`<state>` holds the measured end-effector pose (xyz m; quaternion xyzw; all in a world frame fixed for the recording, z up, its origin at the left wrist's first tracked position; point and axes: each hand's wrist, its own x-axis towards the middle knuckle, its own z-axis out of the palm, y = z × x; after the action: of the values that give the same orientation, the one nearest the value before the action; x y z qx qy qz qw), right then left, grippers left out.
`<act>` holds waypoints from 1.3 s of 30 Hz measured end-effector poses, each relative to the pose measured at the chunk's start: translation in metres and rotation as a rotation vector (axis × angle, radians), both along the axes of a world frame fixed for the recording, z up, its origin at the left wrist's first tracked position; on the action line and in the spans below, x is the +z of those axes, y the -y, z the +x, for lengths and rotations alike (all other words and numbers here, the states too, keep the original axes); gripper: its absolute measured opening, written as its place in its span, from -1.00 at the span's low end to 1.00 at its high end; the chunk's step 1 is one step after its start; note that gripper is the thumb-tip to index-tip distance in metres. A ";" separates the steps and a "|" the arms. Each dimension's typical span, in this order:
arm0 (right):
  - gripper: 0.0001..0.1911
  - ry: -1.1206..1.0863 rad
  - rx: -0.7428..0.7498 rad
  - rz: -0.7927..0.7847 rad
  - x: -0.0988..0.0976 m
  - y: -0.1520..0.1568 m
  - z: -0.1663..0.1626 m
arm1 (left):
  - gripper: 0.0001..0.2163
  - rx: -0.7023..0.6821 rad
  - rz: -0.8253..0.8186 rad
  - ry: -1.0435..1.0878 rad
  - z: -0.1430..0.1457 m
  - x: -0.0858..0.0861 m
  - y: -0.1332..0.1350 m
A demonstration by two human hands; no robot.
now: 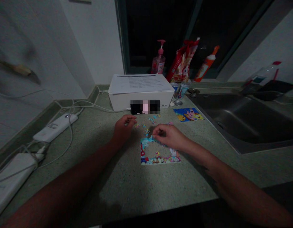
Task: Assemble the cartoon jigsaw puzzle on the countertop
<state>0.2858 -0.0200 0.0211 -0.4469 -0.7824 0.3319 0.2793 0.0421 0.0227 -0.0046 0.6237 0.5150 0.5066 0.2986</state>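
A partly assembled jigsaw puzzle (pixel 149 161) lies flat on the counter, its colourful border pieces around a bare middle. My right hand (pixel 169 135) is over its upper edge, thumb and forefinger pinched on what looks like a small puzzle piece, mostly covered by the fingertips. To the left, my left hand (pixel 124 128) hovers with curled fingers and the fingertips together; whether anything is between them is hidden. Several loose puzzle pieces (pixel 152 121) are scattered between and beyond the hands. One pink piece (pixel 169 123) lies just behind my right hand.
A white box (pixel 117 98) with a printed sheet (pixel 143 84) stands behind, a phone (pixel 136 109) leaning on it. A cartoon picture card (pixel 188 114) lies near the steel sink (pixel 251 117). Cans (pixel 183 91) stand beside the box. Power strips (pixel 55 127) and cables are at left.
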 end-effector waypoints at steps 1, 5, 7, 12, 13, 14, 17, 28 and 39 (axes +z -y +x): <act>-0.92 -0.009 0.007 -0.032 -0.001 0.001 -0.001 | -0.84 0.000 0.001 -0.003 0.000 0.000 0.000; -0.94 -0.029 0.025 -0.123 -0.006 0.002 -0.005 | -0.83 -0.001 0.003 0.005 0.000 0.000 0.000; -0.94 -0.025 0.037 -0.153 -0.009 0.002 -0.006 | -0.83 0.000 -0.004 0.008 0.000 0.000 0.000; -0.90 0.008 0.057 -0.154 -0.013 0.002 -0.008 | -0.83 -0.007 0.009 0.011 0.000 0.000 0.000; -0.90 0.013 0.061 -0.153 -0.014 0.002 -0.008 | -0.83 -0.007 0.016 0.012 0.000 0.000 0.000; -0.90 0.018 0.063 -0.153 -0.014 0.002 -0.009 | -0.83 -0.008 0.021 0.017 0.000 -0.001 0.000; -0.89 0.026 0.071 -0.145 -0.016 0.002 -0.009 | -0.83 -0.012 0.022 0.029 0.001 -0.001 0.000; -0.86 0.087 0.038 -0.089 -0.014 0.004 -0.010 | -0.84 -0.013 0.020 0.018 0.000 -0.001 0.000; -0.88 0.194 0.099 0.069 -0.005 0.007 -0.010 | -0.84 -0.014 0.000 0.017 0.000 0.000 0.000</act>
<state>0.2756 -0.0268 0.0163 -0.4279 -0.8378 0.2734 0.2008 0.0421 0.0223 -0.0046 0.6230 0.5083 0.5096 0.3063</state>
